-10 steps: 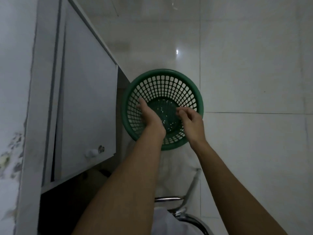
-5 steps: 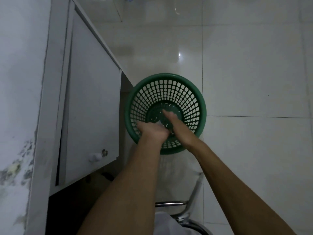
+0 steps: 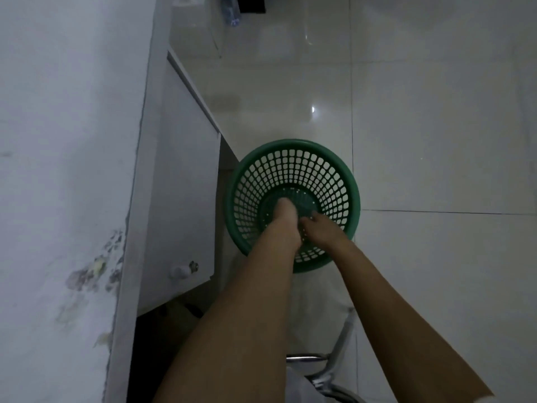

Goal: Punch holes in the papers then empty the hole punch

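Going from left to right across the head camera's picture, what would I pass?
Stained wall → white cabinet door with its knob → green basket, both hands reaching in → bare floor tiles.

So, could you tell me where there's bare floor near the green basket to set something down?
The white tiled floor right of and beyond the green basket is bare. It is crowded on the basket's left, against the cabinet door, and on the near side, where both forearms and a metal chair frame sit.

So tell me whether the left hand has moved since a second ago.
Yes. The left hand has pushed deeper into the green basket, from over its near-left wall toward the centre of the bottom, closing on the right hand.
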